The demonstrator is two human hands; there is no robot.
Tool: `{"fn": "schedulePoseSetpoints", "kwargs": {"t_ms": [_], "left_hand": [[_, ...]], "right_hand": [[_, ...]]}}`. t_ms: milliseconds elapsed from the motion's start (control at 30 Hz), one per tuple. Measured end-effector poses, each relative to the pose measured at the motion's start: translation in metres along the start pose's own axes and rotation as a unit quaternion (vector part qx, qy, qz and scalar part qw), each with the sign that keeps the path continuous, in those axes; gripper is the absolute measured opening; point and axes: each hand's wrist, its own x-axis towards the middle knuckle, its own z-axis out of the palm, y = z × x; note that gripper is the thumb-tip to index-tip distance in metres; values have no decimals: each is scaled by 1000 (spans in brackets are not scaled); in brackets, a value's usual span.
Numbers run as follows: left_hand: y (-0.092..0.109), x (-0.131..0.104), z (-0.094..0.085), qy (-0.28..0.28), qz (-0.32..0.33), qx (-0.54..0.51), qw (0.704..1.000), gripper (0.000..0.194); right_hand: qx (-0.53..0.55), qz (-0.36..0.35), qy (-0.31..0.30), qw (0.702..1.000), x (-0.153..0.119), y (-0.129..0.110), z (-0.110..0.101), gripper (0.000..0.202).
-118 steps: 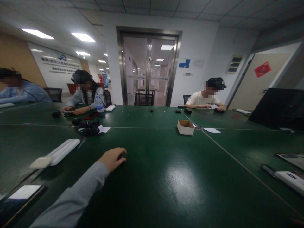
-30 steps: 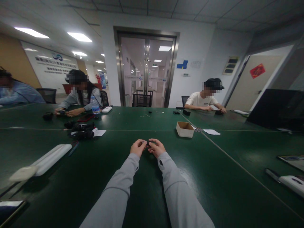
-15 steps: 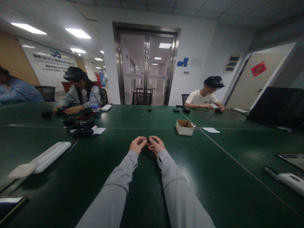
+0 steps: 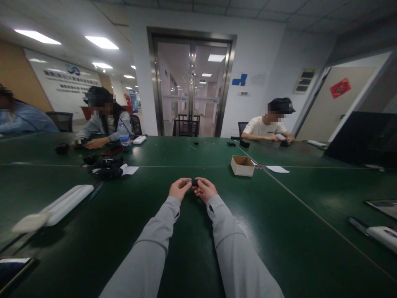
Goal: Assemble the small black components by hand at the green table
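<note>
My left hand (image 4: 180,189) pinches a small silvery piece (image 4: 189,182) between thumb and fingertips. Opposite it, my right hand (image 4: 206,190) is closed on a small black piece (image 4: 195,182) with thumb and forefinger, its other fingers curled below. The two pieces meet or nearly meet between my hands; whether they are joined I cannot tell. They are too small for me to make out their kind. Both hands are held over the green table (image 4: 192,240), with my forearms stretched forward.
An open cardboard box (image 4: 242,169) stands ahead to the right, near white paper (image 4: 278,169). Black gear (image 4: 108,169) lies ahead to the left, beyond a long white device (image 4: 70,203). A water bottle (image 4: 124,134) stands farther back. Several people sit around the table.
My right hand has shifted slightly right, and more of the black piece shows between my hands. The left hand has stayed almost in place.
</note>
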Motion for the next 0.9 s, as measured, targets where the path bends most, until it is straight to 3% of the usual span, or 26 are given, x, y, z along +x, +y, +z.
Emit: {"fn": "schedulePoseSetpoints", "kwargs": {"t_ms": [367, 733, 900], "left_hand": [[1, 0, 0, 20, -28, 35, 999, 40], [15, -6, 0, 75, -41, 211, 974, 48], [13, -6, -1, 83, -39, 220, 971, 50]], "right_hand": [[-6, -15, -28, 999, 0, 3, -3, 43], [-12, 8, -79, 997, -2, -1, -2, 50], [-12, 4, -88, 996, -4, -3, 0, 49]]}}
